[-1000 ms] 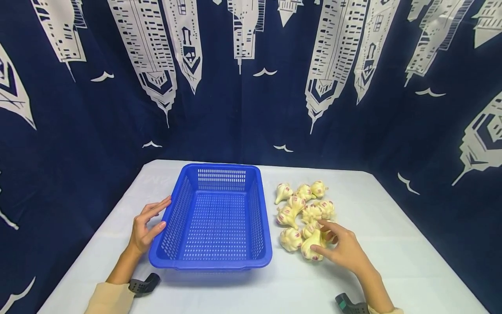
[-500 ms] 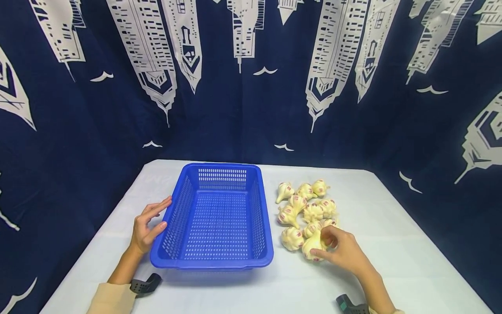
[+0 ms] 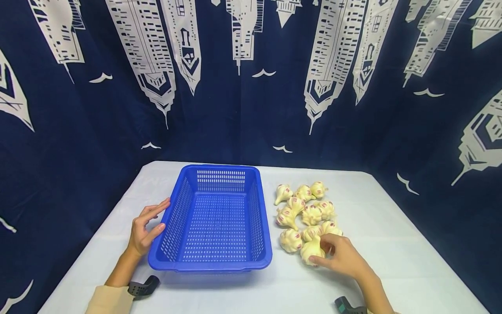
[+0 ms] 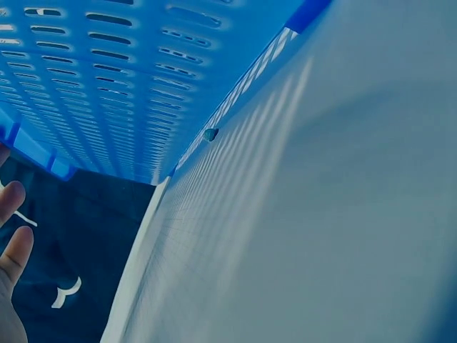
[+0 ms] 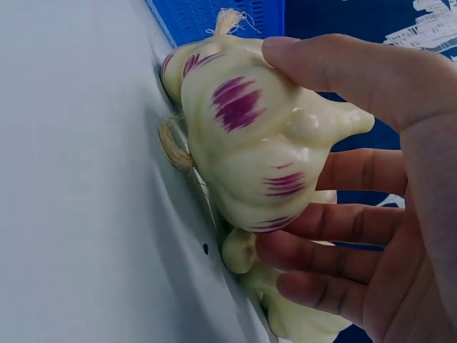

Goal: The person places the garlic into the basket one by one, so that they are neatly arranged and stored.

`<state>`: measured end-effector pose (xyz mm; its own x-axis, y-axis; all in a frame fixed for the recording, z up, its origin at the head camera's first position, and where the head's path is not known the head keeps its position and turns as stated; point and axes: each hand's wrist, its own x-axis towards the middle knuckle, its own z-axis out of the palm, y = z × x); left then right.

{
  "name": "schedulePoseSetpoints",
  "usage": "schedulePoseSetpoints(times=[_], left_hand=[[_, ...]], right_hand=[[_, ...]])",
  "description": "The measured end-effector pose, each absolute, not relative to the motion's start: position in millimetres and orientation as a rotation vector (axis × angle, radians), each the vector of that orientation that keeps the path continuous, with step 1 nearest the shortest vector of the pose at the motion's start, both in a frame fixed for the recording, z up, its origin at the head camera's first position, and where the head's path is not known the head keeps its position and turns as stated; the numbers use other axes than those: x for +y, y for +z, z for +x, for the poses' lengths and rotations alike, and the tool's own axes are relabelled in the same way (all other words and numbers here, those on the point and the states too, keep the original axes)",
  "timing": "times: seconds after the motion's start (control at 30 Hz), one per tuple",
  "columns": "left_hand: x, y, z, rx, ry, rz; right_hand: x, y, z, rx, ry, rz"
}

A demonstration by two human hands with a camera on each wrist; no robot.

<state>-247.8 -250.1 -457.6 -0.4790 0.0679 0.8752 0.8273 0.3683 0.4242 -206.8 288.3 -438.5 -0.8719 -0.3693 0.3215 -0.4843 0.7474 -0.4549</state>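
Note:
My right hand (image 3: 340, 256) grips a garlic bulb (image 3: 312, 251), cream with purple streaks, at the near end of a group of bulbs. In the right wrist view the thumb lies over this garlic bulb (image 5: 246, 136) and the fingers curl beneath it. A blue perforated basket (image 3: 209, 265) stands left of the bulbs with nothing inside. My left hand (image 3: 144, 229) rests against the basket's left rim, its fingers fairly straight. In the left wrist view only some fingertips (image 4: 20, 246) show beside the basket's slotted wall (image 4: 128, 78).
Several other garlic bulbs (image 3: 311, 214) lie close together right of the basket, one bulb (image 3: 291, 240) just left of the gripped one. A white cloth covers the table (image 3: 408, 253). Behind it hangs a navy curtain (image 3: 239, 126) with white building prints.
My right fingers have closed in around the near garlic bulb, which has shifted slightly toward me. The left hand and basket have stayed in place.

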Motion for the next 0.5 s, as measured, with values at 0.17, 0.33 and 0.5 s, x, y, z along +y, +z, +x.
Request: schedulePoseSetpoints(times=[0.17, 0.33, 0.5], left_hand=[[-250.1, -457.1, -247.2, -1.826, -1.184, -0.781], [-250.6, -456.6, -247.4, -1.818, -1.183, -0.791], [-250.3, -456.4, -247.5, -1.827, -1.189, -0.783]], right_hand=[[289.6, -438.8, -205.9, -2.746, 0.816, 0.705], [291.2, -439.6, -206.3, -2.732, 0.83, 0.748], [290.9, -439.0, -206.0, -2.738, 0.895, 0.783]])
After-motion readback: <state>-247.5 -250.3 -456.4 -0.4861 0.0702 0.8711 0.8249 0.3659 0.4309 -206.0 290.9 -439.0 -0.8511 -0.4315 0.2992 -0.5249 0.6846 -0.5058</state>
